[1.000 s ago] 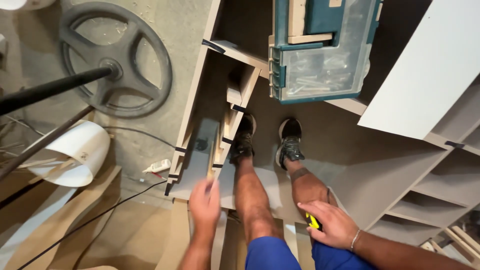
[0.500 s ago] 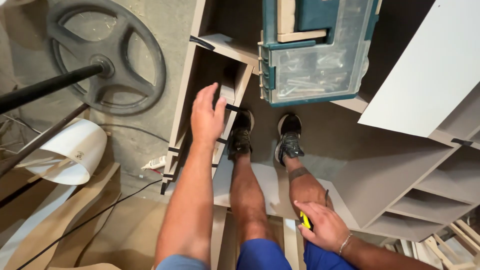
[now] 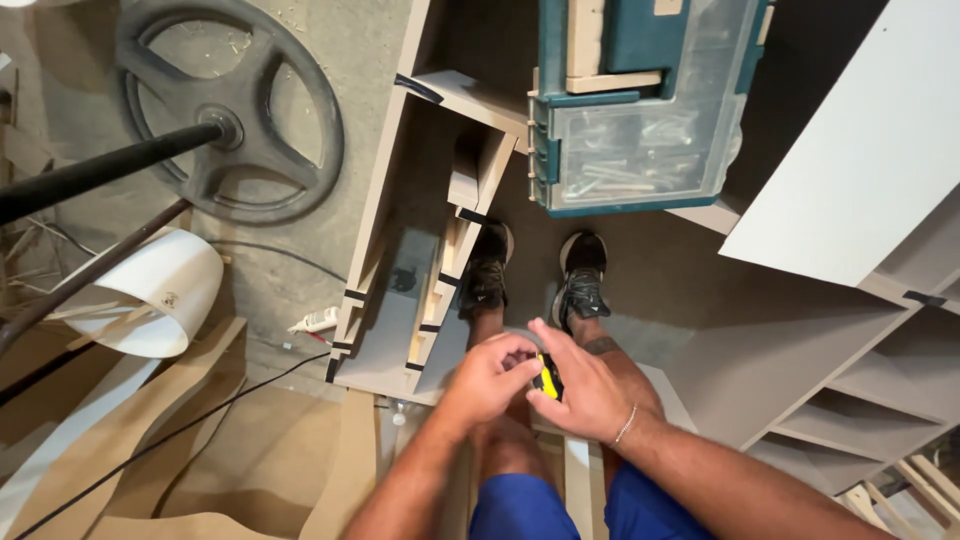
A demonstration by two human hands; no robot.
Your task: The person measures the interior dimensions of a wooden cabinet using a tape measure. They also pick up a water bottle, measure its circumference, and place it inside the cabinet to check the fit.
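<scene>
Yellow-black small tool (image 3: 547, 378) low in middle of frame, pinched between both hands. Left hand (image 3: 490, 378) curled on its left side, right hand (image 3: 590, 390) wrapped round right side, above knees.

Yellow-and-black tape measure (image 3: 547, 378) — blue shorts (image 3: 520, 505), teal case (image 3: 640, 100), black wheel (image 3: 230, 110), white bucket (image 3: 150, 290).

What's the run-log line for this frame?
left hand: on yellow-black tool | right hand: holds tool | position: above knees | ahead: teal case, wooden drawer unit
</scene>
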